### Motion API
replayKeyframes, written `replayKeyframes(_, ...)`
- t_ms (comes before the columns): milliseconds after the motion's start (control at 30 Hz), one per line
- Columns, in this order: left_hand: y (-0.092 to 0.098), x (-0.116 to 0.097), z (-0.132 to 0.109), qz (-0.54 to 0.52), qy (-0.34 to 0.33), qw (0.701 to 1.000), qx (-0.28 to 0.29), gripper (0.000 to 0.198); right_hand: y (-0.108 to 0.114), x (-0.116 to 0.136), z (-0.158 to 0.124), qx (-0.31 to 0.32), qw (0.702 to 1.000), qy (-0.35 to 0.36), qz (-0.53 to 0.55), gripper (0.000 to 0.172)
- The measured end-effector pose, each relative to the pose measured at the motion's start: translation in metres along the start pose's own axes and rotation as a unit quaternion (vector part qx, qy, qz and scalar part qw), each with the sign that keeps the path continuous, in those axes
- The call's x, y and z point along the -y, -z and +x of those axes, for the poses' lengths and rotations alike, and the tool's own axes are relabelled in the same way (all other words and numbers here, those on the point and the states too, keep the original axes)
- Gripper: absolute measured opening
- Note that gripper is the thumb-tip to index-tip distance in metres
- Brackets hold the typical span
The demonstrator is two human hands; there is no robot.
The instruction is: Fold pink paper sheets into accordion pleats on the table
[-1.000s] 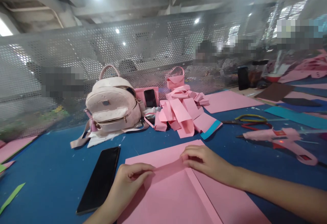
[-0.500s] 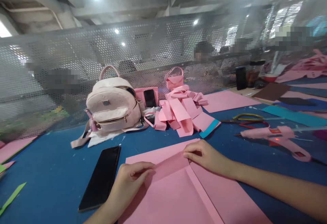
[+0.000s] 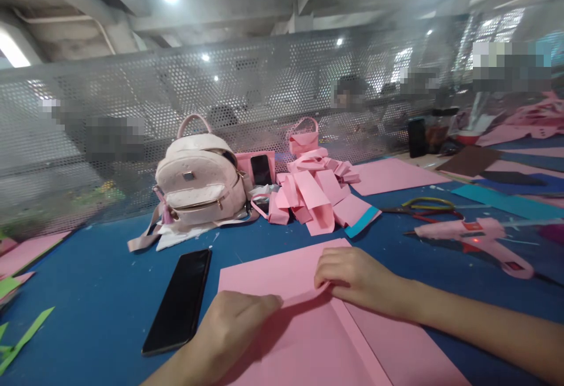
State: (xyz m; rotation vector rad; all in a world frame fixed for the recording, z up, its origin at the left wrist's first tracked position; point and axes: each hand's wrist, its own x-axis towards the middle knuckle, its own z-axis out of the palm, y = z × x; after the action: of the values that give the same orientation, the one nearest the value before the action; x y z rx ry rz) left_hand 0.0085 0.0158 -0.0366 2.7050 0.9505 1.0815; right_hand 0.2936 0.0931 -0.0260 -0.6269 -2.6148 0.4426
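Note:
Both hands grip the top edge of a folded pink paper sheet (image 3: pixel 304 339), which lies on a larger pink sheet (image 3: pixel 264 271). At the left end of that edge my left hand (image 3: pixel 240 324) is closed, thumb stretched along the paper. My right hand (image 3: pixel 348 274) pinches the right end, fingers curled over it. Between the hands the edge stands raised as a narrow flap. A strip fold runs down the right side of the folded sheet. Just left of my left hand lies a black smartphone (image 3: pixel 178 301).
A pale pink backpack (image 3: pixel 198 186) stands behind, beside a heap of folded pink paper pieces (image 3: pixel 311 192). To the right lie scissors (image 3: pixel 427 205) and a pink hot glue gun (image 3: pixel 476 236). Green paper scraps (image 3: pixel 26 339) are at the left. A perforated metal screen (image 3: pixel 264 98) backs the blue table (image 3: pixel 101 292).
The flap, leaning back and broad before, has turned up toward me and looks narrower. My left hand has rolled over it and shifted right; my right fingers have curled over the edge.

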Motion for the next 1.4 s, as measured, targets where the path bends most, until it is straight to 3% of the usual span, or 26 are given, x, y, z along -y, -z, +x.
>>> replayKeyframes(67, 0.006, -0.004, 0.002, 0.069, -0.122, 0.990, 0.031, 0.035, 0.000, 0.002, -0.001, 0.004, 1.000, 0.017, -0.022, 0.024)
replayKeyframes(133, 0.011, -0.009, 0.005, 0.125, -0.203, 0.969, 0.067, 0.043, 0.003, 0.003, -0.002, 0.019, 0.998, 0.037, -0.042, 0.024)
replayKeyframes(333, 0.007, -0.020, 0.000, 0.293, -0.291, 0.902, 0.124, 0.031, 0.014, 0.004, -0.001, 0.095, 0.985, 0.099, -0.103, 0.025)
replayKeyframes(467, -0.004, -0.019, -0.007, 0.343, -0.313, 0.876, 0.127, 0.027, 0.018, 0.005, -0.001, 0.123, 0.977, 0.111, -0.134, 0.027)
replayKeyframes(633, -0.009, -0.011, -0.011, 0.356, -0.315, 0.869, 0.138, 0.028, 0.025, 0.009, -0.001, 0.140, 0.975, 0.108, -0.135, 0.028)
replayKeyframes(800, -0.011, -0.008, -0.010, 0.336, -0.303, 0.880, 0.141, 0.028, 0.031, 0.018, -0.002, 0.168, 0.977, 0.057, -0.118, 0.035)
replayKeyframes(967, -0.008, -0.008, -0.004, 0.277, -0.279, 0.910, 0.130, 0.022, 0.026, 0.018, -0.001, 0.143, 0.986, 0.027, -0.088, 0.017)
replayKeyframes(1100, -0.007, -0.001, -0.001, 0.166, -0.203, 0.962, 0.072, 0.030, 0.014, 0.009, -0.001, 0.093, 0.992, 0.059, -0.057, 0.030)
replayKeyframes(1200, -0.011, 0.003, 0.000, 0.023, -0.035, 0.999, 0.019, 0.029, 0.003, 0.006, -0.001, 0.020, 0.999, 0.017, 0.038, 0.023)
replayKeyframes(1300, -0.016, 0.002, 0.003, -0.110, 0.198, 0.974, -0.024, 0.021, -0.003, 0.007, 0.002, -0.042, 0.976, -0.124, 0.174, 0.017)
replayKeyframes(1400, -0.021, -0.001, 0.008, -0.198, 0.322, 0.923, -0.077, 0.017, -0.008, 0.007, 0.006, -0.070, 0.931, -0.244, 0.261, 0.010)
